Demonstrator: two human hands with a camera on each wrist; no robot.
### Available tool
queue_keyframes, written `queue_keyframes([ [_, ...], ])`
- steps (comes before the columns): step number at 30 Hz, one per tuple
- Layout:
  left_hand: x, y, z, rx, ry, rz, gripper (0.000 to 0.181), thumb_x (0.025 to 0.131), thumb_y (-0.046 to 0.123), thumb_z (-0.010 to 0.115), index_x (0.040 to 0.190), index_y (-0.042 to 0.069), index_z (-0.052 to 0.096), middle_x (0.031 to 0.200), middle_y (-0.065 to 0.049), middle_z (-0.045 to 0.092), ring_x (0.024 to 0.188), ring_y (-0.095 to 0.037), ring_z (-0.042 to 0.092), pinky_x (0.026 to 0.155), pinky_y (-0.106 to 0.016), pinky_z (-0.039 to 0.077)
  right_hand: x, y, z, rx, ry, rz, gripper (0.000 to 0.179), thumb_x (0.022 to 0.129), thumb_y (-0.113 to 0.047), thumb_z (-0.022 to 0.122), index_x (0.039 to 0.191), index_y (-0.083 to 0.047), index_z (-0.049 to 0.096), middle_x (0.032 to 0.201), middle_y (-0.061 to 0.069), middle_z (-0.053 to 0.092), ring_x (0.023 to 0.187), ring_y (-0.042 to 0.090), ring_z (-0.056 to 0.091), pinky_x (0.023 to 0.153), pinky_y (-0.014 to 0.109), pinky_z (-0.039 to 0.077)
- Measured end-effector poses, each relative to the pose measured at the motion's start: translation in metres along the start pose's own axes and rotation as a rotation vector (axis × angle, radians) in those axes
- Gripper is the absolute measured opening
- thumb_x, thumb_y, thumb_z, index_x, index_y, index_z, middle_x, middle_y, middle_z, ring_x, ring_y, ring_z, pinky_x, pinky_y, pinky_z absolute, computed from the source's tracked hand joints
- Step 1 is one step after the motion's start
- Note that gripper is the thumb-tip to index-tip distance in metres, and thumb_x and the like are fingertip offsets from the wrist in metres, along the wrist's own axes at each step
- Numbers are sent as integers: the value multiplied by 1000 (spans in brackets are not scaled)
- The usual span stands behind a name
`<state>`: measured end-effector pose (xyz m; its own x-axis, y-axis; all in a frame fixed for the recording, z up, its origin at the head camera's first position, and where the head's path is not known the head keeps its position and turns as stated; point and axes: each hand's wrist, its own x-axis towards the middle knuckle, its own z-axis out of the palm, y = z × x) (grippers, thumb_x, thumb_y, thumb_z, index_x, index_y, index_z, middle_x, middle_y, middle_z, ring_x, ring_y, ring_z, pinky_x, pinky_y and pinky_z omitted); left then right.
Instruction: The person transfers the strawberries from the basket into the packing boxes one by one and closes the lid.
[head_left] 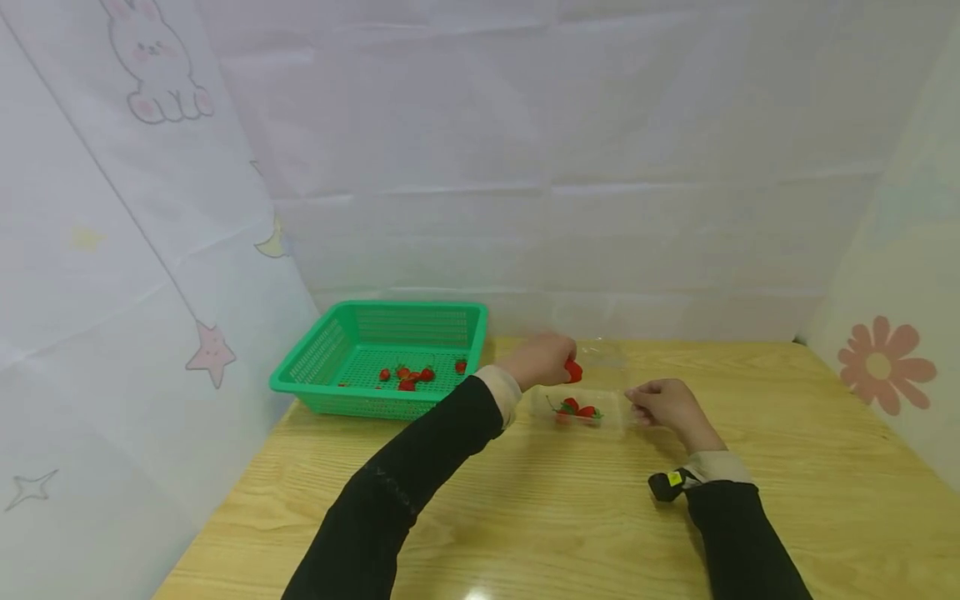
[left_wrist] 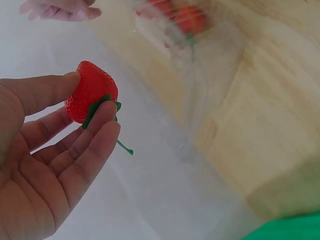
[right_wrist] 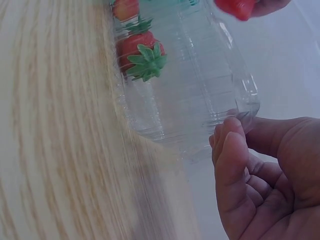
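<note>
My left hand [head_left: 542, 360] pinches a red strawberry [left_wrist: 92, 90] between thumb and fingertips, its green leaves and stem pointing away from the thumb. In the head view that hand is above the far left part of a clear plastic box [head_left: 611, 408]. Inside the box lie a few strawberries [head_left: 587, 412], near its left and middle. At the box's right end, my right hand [head_left: 667, 407] pinches the rim between thumb and fingers, as the right wrist view shows [right_wrist: 270, 175]. The box's clear lid [head_left: 602, 354] stands open behind it.
A green plastic basket [head_left: 375, 402] stands at the back left of the wooden table [head_left: 525, 517], holding several strawberries [head_left: 406, 385]. White printed cloth [head_left: 480, 167] hangs behind the table and at both sides.
</note>
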<state>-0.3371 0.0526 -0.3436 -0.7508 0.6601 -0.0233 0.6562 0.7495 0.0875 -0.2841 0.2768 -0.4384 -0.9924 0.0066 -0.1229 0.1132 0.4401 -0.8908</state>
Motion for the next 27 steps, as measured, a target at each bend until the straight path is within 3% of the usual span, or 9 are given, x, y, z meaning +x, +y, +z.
queue_keyframes([
  [14, 35, 8, 51, -45, -30, -93, 4, 88, 12, 72, 90, 13, 69, 81, 5, 63, 68, -11, 54, 60, -22, 44, 2, -3, 2, -1, 15, -9, 35, 100, -18, 57, 114, 14, 60, 88, 19, 66, 70, 20, 63, 63, 35, 56],
  [20, 39, 7, 62, -19, -7, -98, 7, 89, 14, 71, 97, 14, 69, 86, 5, 64, 71, -9, 56, 63, -21, 46, 1, -2, 2, -3, 20, -4, 36, 100, -19, 58, 114, 14, 61, 88, 20, 66, 71, 21, 63, 64, 35, 56],
  [27, 40, 5, 71, -8, -19, -72, 5, 91, 9, 67, 94, 14, 68, 86, 5, 65, 73, -9, 57, 65, -22, 47, 0, 0, 2, 6, 18, 9, 35, 100, -18, 57, 115, 14, 60, 89, 19, 66, 70, 18, 62, 64, 35, 55],
])
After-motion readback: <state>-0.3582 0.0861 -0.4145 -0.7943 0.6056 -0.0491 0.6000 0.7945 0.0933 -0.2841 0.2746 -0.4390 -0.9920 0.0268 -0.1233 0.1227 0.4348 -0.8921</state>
